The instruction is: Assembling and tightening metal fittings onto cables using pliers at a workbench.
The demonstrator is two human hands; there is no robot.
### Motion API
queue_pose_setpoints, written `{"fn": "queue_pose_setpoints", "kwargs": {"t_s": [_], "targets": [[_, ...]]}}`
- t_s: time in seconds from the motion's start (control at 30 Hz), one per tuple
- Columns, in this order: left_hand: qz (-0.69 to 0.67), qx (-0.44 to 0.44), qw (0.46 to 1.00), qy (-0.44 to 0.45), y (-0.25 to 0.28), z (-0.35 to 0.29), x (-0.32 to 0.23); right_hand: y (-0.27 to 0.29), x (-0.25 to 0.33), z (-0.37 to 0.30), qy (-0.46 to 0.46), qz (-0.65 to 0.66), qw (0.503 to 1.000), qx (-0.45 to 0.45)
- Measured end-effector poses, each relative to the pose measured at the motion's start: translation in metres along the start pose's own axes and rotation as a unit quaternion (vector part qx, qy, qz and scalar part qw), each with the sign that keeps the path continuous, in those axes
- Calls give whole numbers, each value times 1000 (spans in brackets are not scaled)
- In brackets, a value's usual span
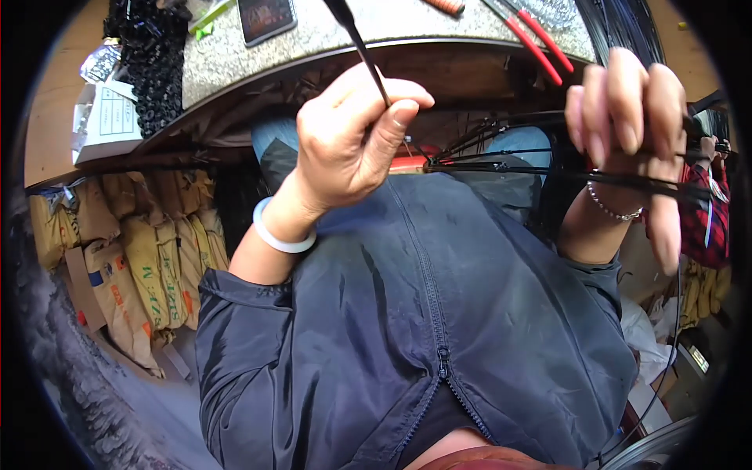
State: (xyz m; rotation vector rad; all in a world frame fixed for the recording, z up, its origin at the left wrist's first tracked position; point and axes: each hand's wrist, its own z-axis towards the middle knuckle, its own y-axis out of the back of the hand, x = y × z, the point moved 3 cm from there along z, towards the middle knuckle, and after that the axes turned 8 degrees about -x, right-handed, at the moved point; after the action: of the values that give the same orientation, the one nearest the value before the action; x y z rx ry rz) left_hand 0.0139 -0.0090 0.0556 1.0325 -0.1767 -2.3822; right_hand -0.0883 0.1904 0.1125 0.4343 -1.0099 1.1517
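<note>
My left hand (345,141), a pale bangle on its wrist, is closed in a pinch around a thin black rod (362,48). The rod thickens toward its upper end and slants down between thumb and forefinger. Lower down, several thin black ribs (486,166) spread from a small hub (429,163), like an umbrella frame, over my lap. At the right, my right hand (630,117), with a beaded bracelet, is curled over the ribs, its thumb pointing down past them. Whether the rod joins the hub is hard to make out.
On the speckled tabletop (223,70) lie a phone (266,19), red-handled pliers (536,43) and a heap of small black parts (149,78). A bundle of black rods (627,27) lies at the far right. Sacks (149,266) stand lower left. Another person's plaid sleeve (709,227) shows at right.
</note>
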Motion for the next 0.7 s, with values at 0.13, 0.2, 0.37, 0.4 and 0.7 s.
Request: {"fn": "queue_pose_setpoints", "kwargs": {"t_s": [0.13,0.2,0.37,0.4,0.7], "targets": [[-28,12,999,9,1,-3,4,3,2,10,-39,46,979,196],[-33,19,999,1,2,-3,7,-2,6,8,-46,61,974,213],[-41,3,999,-11,2,-5,13,9,1,2,13,56,987,151],[-48,6,998,-31,1,-4,16,19,-3,0,37,51,985,163],[-118,37,988,91,-2,-4,19,18,-15,-4,43,66,991,-109]]}}
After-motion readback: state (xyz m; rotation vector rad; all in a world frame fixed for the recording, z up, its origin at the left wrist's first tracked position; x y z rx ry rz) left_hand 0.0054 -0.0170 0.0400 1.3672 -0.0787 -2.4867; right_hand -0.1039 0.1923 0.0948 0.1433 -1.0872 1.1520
